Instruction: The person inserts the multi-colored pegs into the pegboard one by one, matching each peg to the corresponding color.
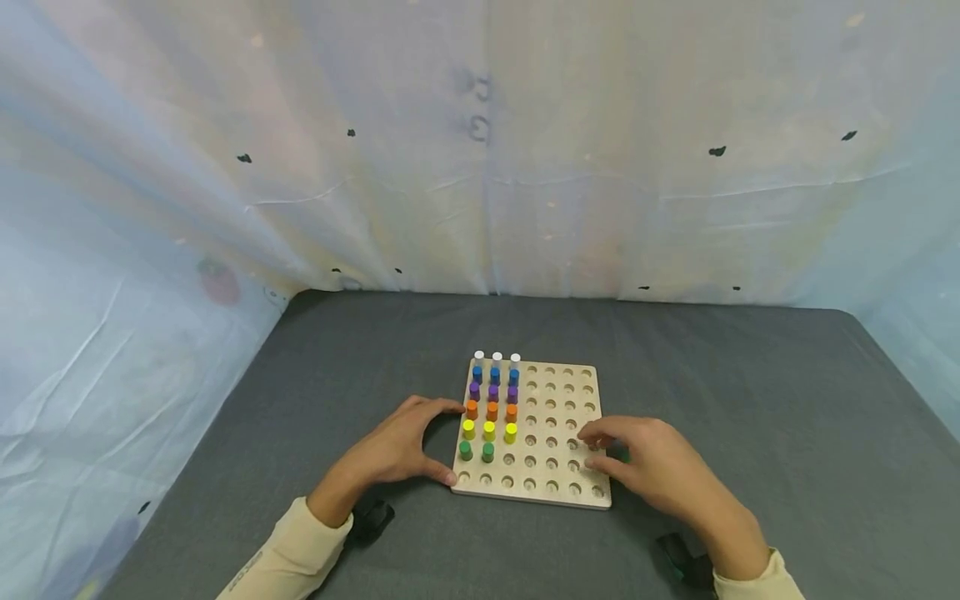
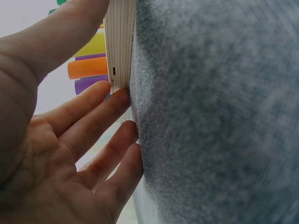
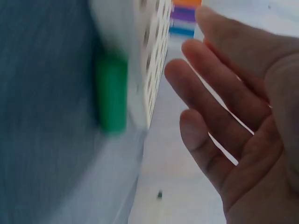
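A square wooden pegboard (image 1: 551,492) lies on the table, its left columns filled with upright pegs. White, blue, purple, orange (image 1: 492,411) and yellow rows hold three each; the green row holds two pegs (image 1: 487,452). My left hand (image 1: 397,443) touches the board's left edge, thumb at the near corner and fingers fairly straight along the side. My right hand (image 1: 648,462) hovers by the board's right edge, fingers loosely bent and apart, holding nothing. Beneath it a loose green peg (image 3: 112,91) lies on the table beside the board, mostly hidden in the head view.
Dark grey cloth (image 1: 375,350) covers the table. Pale sheeting (image 1: 555,208) hangs behind it and along the sides. Round holes without pegs fill the board's right columns and its nearest row. Black wrist devices (image 1: 372,522) sit under both wrists.
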`<act>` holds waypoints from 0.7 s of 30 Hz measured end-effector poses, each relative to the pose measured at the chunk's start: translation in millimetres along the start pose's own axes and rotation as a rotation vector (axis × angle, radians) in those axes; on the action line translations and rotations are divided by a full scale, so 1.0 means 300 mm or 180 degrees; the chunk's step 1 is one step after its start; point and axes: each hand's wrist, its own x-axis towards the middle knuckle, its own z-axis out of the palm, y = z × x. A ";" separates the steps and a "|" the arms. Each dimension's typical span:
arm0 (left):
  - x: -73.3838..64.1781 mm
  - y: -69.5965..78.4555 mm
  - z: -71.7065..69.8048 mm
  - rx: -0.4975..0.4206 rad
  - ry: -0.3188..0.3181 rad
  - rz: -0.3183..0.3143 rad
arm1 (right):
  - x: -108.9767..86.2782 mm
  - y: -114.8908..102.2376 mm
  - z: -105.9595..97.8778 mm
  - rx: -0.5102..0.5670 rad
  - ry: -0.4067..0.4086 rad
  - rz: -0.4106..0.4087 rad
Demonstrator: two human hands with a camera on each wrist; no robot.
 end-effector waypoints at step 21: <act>-0.002 0.000 0.001 0.0002 0.0008 0.0088 | -0.035 0.153 -0.034 0.0028 -0.0362 0.0129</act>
